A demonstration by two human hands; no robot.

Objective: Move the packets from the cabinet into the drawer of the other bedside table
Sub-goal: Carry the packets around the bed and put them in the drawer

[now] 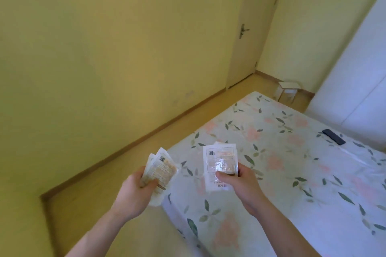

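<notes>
Your left hand (136, 191) gripped a fanned bunch of packets (160, 170), with the thumb curled across their printed faces and the other fingers hidden behind them. The bunch rose up and away from that palm, tilted to the left, and its lower corner stuck out below the thumb. How many packets it held could not be counted; at least three edges showed at the top.

Your right hand (238, 185) pinched a second set of white packets (219, 165), thumb pressed on the front near the middle, fingers wrapped round the right edge and the back. This set stood nearly upright above the hand, with the barcode corner at the upper left and a glossy see-through window just above the thumb. A second packet's edge peeked out behind the front one at the top.

The two sets were apart, each above its own hand, with a gap between them. Both hands were held out in front of you, the left over the wooden floor (129, 165), the right over the corner of the floral mattress (282, 173).

Beyond your right hand, well away on the mattress, lay a dark phone (333, 136). Farther off past the bed's far end stood a small white stool (289, 91), and to its left a closed door (250, 27) with a lever handle (243, 30).
</notes>
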